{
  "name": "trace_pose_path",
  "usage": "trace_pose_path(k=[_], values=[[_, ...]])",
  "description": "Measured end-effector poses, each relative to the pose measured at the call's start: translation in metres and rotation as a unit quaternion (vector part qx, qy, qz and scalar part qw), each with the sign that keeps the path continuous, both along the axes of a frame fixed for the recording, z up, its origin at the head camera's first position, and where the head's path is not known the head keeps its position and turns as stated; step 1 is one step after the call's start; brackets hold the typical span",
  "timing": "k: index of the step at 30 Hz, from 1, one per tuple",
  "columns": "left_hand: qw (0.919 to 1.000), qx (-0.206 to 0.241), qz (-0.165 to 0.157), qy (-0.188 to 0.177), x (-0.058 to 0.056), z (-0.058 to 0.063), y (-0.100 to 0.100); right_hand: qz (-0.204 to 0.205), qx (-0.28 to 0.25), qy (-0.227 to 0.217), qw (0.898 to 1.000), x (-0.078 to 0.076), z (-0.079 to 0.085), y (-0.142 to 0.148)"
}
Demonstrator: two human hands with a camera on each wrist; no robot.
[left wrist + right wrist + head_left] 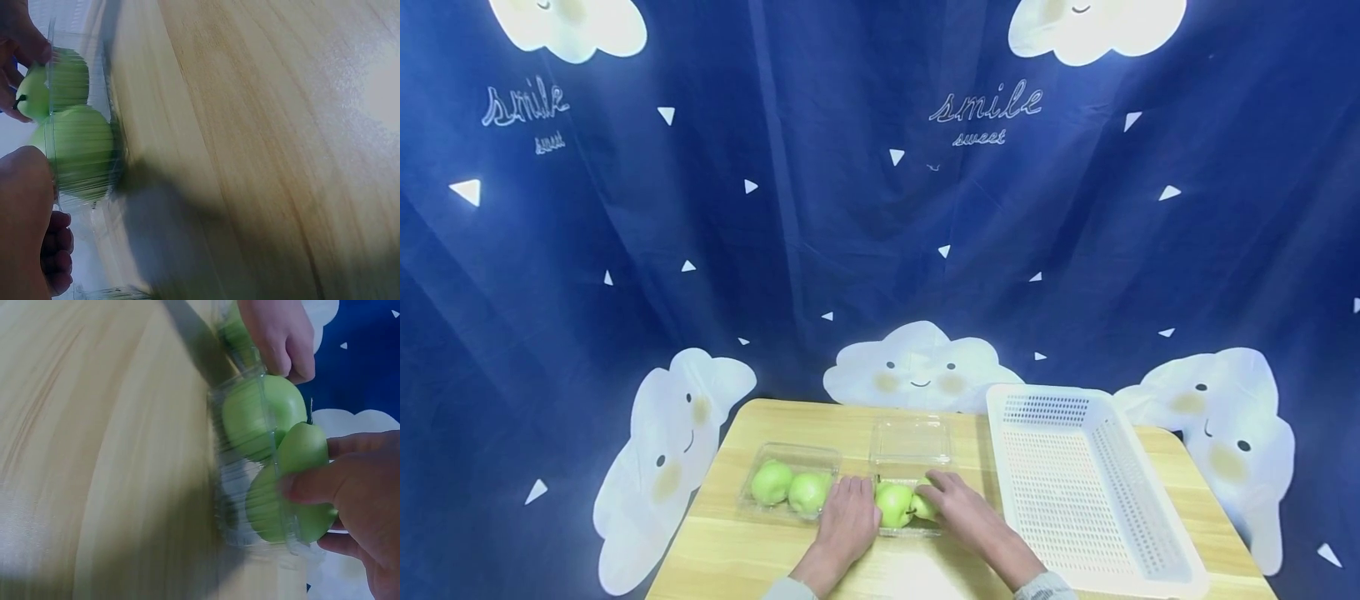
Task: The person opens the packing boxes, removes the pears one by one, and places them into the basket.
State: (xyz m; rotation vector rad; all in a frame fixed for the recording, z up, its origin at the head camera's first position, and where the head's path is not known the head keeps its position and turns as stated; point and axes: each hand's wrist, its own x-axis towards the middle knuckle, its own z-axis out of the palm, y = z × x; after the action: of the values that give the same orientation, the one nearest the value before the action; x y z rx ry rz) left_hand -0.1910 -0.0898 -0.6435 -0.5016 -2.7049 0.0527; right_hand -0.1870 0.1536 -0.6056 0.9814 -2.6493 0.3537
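While a dark blue curtain (865,217) printed with smiling clouds, white triangles and the word "smile" fills the background, a light wood-grain table (707,542) stands before it. Along the table's right side lies a white perforated plastic basket (1052,500), its long side running away from the person. Nearer the middle, a clear plastic clamshell container (234,481) sits on the wood, its transparent lid (912,437) folded back on the far side; to its left is a second clear container (801,453).

Between the two containers, the left hand (848,517) rests at the clamshell's left end with bent fingers — whether it pinches the plastic wall, I cannot tell. The right hand (964,512) is clamped on a green pear (304,447), thumb on the near side and fingers on the far side, at the right part of the clamshell. Beside the pear, in the left part, sits a round green fruit (893,505); two more round fruits (808,493) lie side by side in the second container. Smallest of all — the pear's thin dark stem (311,411).
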Motion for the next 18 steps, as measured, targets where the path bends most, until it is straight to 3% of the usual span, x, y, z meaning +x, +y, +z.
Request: trace_pose_path(k=[10, 18], values=[[1.0000, 0.005, 0.003, -0.007, -0.001, 0.000, 0.000, -0.003, 0.001, 0.044, 0.999, -0.002, 0.013, 0.001], [0.9996, 0.011, 0.006, -0.027, -0.003, -0.004, 0.000, -0.014, 0.004, 0.039, 0.999, -0.003, 0.021, 0.002]])
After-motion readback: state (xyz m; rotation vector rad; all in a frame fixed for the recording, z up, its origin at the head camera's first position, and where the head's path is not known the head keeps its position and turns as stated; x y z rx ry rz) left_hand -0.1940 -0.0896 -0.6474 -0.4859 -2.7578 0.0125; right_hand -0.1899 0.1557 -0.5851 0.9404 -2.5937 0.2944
